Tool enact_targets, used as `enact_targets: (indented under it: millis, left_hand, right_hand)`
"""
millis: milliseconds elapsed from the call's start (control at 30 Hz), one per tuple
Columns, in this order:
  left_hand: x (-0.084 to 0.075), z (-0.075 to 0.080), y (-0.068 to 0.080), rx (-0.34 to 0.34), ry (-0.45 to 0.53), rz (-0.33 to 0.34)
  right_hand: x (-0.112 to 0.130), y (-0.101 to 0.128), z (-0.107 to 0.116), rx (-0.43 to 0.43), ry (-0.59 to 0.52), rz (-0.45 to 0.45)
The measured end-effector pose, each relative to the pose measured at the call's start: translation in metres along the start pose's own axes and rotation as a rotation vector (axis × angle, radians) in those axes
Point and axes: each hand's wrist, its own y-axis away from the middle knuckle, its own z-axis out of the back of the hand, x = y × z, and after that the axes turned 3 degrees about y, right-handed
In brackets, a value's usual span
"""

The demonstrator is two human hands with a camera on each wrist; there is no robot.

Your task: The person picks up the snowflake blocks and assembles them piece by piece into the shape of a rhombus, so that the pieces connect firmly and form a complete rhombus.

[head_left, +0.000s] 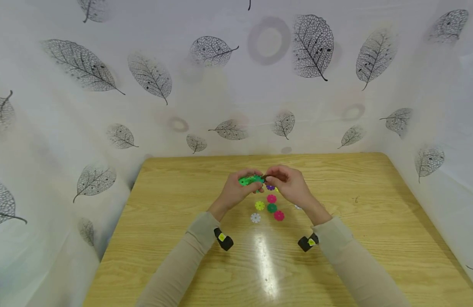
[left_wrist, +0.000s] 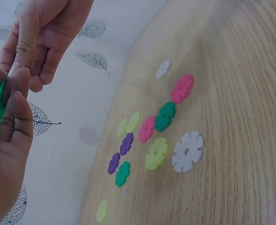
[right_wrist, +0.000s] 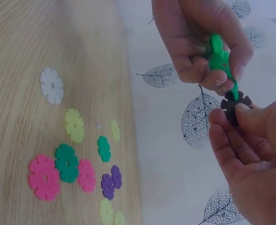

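My left hand (right_wrist: 194, 42) pinches green pieces (right_wrist: 220, 58), right hand (right_wrist: 250, 154) pinches dark disc (right_wrist: 235, 105); I'd align slots w/ edge, push straight.

Staged tabletop booth: wooden table (head_left: 182, 238) enclosed by leaf-print curtain (head_left: 105, 106) on three sides.

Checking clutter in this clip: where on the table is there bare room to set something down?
The table is bare left of the left hand, right of the right hand, and along the near edge between the sleeves. It is crowded under the hands, where the snowflake discs lie scattered.
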Motion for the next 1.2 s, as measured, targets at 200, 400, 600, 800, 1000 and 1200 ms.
enact_targets:
  millis: [200, 400, 600, 800, 1000, 1200]
  left_hand:
    - [-0.014, -0.002, 0.006, 0.013, -0.065, -0.006]
    - [-0.031, -0.003, 0.013, -0.007, -0.121, -0.008]
    - [-0.027, 0.000, 0.014, -0.028, -0.141, -0.015]
    - [-0.027, -0.001, 0.014, -0.024, -0.161, -0.042]
    - [-0.030, -0.003, 0.015, -0.032, -0.251, -0.129]
    - [-0.031, -0.004, 0.013, -0.015, -0.267, -0.162]
  right_hand:
    - [-0.023, -0.002, 0.000, 0.025, -0.050, 0.009]
    - [-0.028, -0.001, 0.000, 0.048, -0.134, -0.043]
    - [-0.032, -0.003, 0.002, 0.027, -0.173, -0.075]
    - [-0.030, -0.005, 0.003, 0.035, -0.182, -0.087]
    - [-0.025, -0.006, 0.002, 0.030, -0.192, -0.101]
    - [-0.024, -0.008, 0.000, 0.026, -0.186, -0.125]
